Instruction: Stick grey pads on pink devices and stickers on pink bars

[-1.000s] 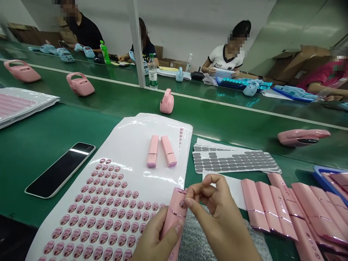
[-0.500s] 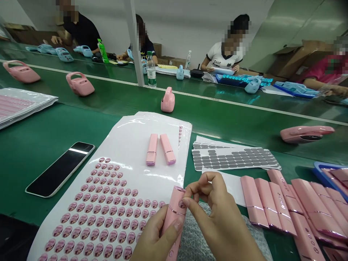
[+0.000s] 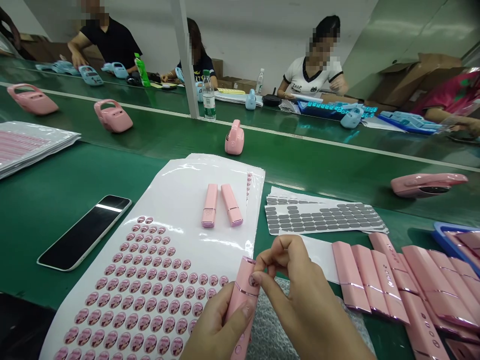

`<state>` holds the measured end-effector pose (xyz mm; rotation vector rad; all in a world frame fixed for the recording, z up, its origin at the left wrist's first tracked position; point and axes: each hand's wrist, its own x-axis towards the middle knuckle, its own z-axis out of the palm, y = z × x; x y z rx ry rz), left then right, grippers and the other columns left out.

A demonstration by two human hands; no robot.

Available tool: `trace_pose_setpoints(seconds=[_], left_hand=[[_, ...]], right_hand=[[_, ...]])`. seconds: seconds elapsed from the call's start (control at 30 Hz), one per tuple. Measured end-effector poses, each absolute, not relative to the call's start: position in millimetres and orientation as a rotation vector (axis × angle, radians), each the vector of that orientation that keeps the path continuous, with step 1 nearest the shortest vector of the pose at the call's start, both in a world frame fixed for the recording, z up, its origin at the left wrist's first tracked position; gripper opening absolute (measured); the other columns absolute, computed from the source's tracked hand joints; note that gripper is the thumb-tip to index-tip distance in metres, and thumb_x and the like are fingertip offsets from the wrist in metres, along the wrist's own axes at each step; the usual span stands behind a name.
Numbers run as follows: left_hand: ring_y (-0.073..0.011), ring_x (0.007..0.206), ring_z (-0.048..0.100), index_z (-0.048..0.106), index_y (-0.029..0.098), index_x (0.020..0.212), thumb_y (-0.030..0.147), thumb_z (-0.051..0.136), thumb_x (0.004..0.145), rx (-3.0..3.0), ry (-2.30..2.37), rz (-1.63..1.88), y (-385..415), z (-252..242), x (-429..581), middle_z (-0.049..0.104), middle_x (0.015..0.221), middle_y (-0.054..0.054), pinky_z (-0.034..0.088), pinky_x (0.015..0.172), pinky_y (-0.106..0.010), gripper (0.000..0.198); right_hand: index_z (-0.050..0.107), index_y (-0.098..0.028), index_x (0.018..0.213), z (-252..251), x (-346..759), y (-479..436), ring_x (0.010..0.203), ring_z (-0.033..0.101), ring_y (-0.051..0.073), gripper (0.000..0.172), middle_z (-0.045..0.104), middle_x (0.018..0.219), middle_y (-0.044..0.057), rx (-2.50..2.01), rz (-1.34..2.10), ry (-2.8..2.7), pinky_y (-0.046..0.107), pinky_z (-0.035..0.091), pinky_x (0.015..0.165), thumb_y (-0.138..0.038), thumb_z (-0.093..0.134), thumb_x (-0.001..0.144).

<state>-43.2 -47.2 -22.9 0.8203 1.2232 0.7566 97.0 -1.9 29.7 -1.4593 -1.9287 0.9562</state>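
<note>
My left hand point(image 3: 219, 325) is wrapped round a slim pink handheld device point(image 3: 245, 272) with a shiny band, its upper end tilted away from me. Between the thumb and forefinger of my right hand point(image 3: 296, 295) is a small round sticker point(image 3: 254, 279), lying against the device's upper face. To the left spreads a white sticker sheet point(image 3: 180, 200) with rows of the same round stickers. Two more pink devices point(image 3: 209, 205) rest on its bare part. Bubble wrap point(image 3: 273, 320) lies under my hands.
Several pink devices point(image 3: 386, 280) lie at right beside a blue tray point(image 3: 440, 230). Grey-label sheets point(image 3: 322, 217) are behind them, a phone point(image 3: 84, 232) at left. Pink handled units point(image 3: 234, 137) stand on the green belt point(image 3: 168, 130). Co-workers point(image 3: 313, 75) sit across it.
The pink handled units have shifted slightly right along the belt. My hands hold nearly the same pose, sticker against the device. A co-worker opposite has raised a hand.
</note>
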Motion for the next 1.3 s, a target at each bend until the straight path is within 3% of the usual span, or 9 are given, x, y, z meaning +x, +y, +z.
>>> trace_pose_setpoints(seconds=[0.3,0.47,0.53,0.67,0.83,1.0,1.3], left_hand=[[-0.0176,0.073,0.039,0.061,0.022,0.078,0.057,0.053,0.077,0.863,1.255,0.810,-49,-22,-41,0.043,0.071,0.000,0.033,0.069,-0.026,0.035],[-0.0175,0.076,0.043,0.065,0.022,0.092,0.058,0.059,0.074,0.761,1.199,0.865,-50,-24,-41,0.052,0.077,-0.001,0.037,0.074,-0.027,0.040],[-0.0166,0.074,0.045,0.065,0.022,0.096,0.059,0.063,0.071,0.653,1.196,0.848,-50,-25,-40,0.054,0.079,-0.002,0.039,0.068,-0.025,0.045],[-0.0122,0.057,0.045,0.060,0.020,0.105,0.057,0.068,0.068,0.433,1.113,0.815,-51,-26,-39,0.051,0.065,0.000,0.036,0.054,-0.022,0.053],[-0.0106,0.054,0.047,0.062,0.016,0.097,0.057,0.072,0.063,0.403,1.104,0.845,-51,-24,-39,0.053,0.061,-0.001,0.036,0.053,-0.020,0.054],[-0.0104,0.049,0.046,0.062,0.017,0.093,0.058,0.069,0.066,0.449,1.079,0.838,-51,-22,-37,0.053,0.056,-0.001,0.035,0.049,-0.020,0.050],[-0.0100,0.050,0.046,0.064,0.016,0.095,0.061,0.073,0.060,0.503,1.106,0.866,-51,-28,-36,0.053,0.056,0.000,0.033,0.049,-0.020,0.057]], right_hand=[[0.037,-0.025,0.087,28,100,-2,0.069,0.060,0.018,0.019,0.060,0.079,-0.001,-1.489,0.890,-1.922,0.029,0.048,0.055,-0.013,0.048,0.079],[0.038,-0.025,0.083,26,100,-1,0.070,0.060,0.018,0.017,0.060,0.077,-0.001,-1.489,0.921,-1.865,0.030,0.049,0.055,-0.014,0.050,0.079],[0.038,-0.025,0.085,25,99,-2,0.070,0.061,0.018,0.016,0.061,0.078,-0.001,-1.458,0.927,-1.855,0.031,0.050,0.058,-0.014,0.049,0.081],[0.039,-0.027,0.098,23,102,-4,0.081,0.062,0.017,0.016,0.062,0.086,0.000,-1.353,1.039,-1.810,0.033,0.053,0.068,-0.017,0.045,0.087],[0.043,-0.031,0.104,21,108,-2,0.099,0.057,0.019,0.012,0.056,0.108,0.002,-1.347,1.087,-1.661,0.037,0.052,0.081,-0.029,0.044,0.092],[0.040,-0.035,0.112,19,105,2,0.109,0.053,0.022,0.023,0.053,0.123,0.001,-1.393,1.424,-1.516,0.043,0.049,0.086,-0.036,0.048,0.091],[0.040,-0.028,0.107,21,107,7,0.095,0.056,0.017,0.026,0.063,0.113,0.004,-1.138,1.783,-1.355,0.032,0.045,0.077,-0.020,0.056,0.088]])
